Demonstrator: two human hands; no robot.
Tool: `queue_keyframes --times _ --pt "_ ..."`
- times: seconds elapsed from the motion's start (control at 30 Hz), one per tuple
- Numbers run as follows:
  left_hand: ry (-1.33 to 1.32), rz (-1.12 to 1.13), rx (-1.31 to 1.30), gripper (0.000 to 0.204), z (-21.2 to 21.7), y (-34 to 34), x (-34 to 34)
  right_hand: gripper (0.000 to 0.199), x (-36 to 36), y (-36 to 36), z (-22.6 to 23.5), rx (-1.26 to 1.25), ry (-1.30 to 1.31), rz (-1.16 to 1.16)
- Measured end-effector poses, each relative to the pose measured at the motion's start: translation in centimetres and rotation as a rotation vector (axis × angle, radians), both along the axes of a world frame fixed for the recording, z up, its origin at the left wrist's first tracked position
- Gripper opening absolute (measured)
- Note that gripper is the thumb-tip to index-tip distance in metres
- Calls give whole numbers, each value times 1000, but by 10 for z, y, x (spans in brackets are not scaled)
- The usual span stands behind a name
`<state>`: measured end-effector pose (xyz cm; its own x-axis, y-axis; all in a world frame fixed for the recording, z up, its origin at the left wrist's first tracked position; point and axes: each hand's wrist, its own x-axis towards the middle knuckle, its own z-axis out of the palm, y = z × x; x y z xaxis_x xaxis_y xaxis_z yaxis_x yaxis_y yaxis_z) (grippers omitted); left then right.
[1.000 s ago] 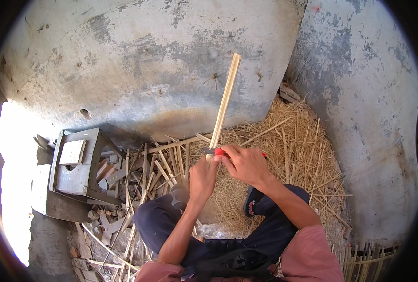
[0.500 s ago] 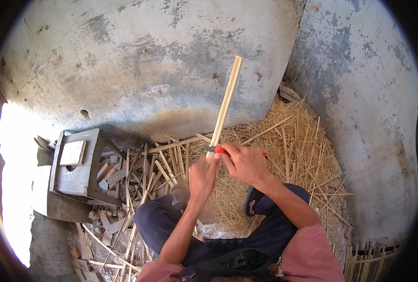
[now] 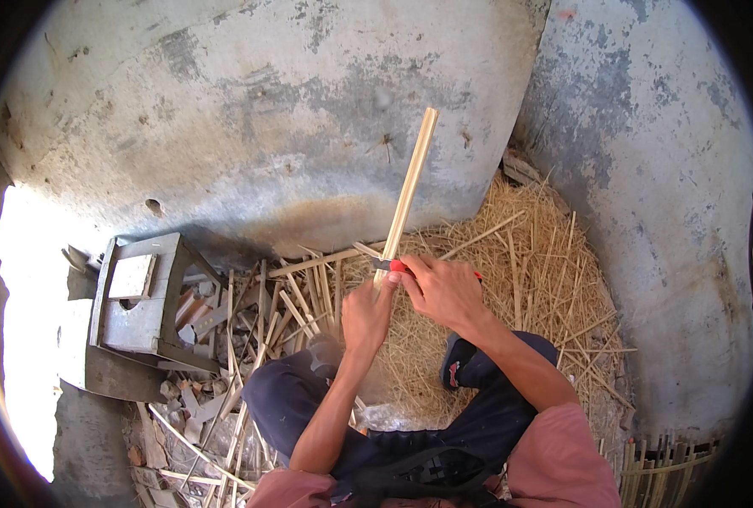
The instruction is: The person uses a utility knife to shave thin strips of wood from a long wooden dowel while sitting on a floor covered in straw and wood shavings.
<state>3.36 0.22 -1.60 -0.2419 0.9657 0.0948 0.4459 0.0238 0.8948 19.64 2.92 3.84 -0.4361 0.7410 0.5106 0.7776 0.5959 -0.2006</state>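
Note:
A long pale bamboo strip (image 3: 410, 182) stands tilted in front of me, grooved along its length. Its lower end is gripped in my left hand (image 3: 366, 317), fingers closed round it. My right hand (image 3: 447, 292) is closed on a red-handled knife (image 3: 399, 266). The knife's short dark blade lies across the strip, just above my left hand. Both hands meet there, with the right thumb by the left one. The tail of the red handle shows past the right hand; the rest is hidden under the fingers.
Straw-like shavings (image 3: 554, 279) cover the floor ahead and right. Loose strips (image 3: 309, 296) and rubble (image 3: 194, 402) lie left, beside a grey wooden stool-like frame (image 3: 143, 288). Worn plaster walls (image 3: 309, 110) stand close. My bent legs (image 3: 296, 394) lie below my hands.
The bamboo strip has slid slightly down toward me, its top end now a little lower. The knife stays against it, and both hands have hardly moved.

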Motion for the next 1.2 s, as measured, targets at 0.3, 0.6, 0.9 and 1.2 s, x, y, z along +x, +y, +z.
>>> queue_keyframes --times 0.3,0.6,0.9,1.2 --pt "-4 5 -19 74 1 2 0 26 -1 4 -2 17 -12 -14" --pt "-12 11 -6 76 4 4 1 27 0 9 -2 -7 -8 -52" --pt "51 -77 -199 78 -1 0 1 29 26 47 15 -37 28 -149" --pt "90 -83 -206 73 -8 3 4 30 33 50 19 -20 58 -146"
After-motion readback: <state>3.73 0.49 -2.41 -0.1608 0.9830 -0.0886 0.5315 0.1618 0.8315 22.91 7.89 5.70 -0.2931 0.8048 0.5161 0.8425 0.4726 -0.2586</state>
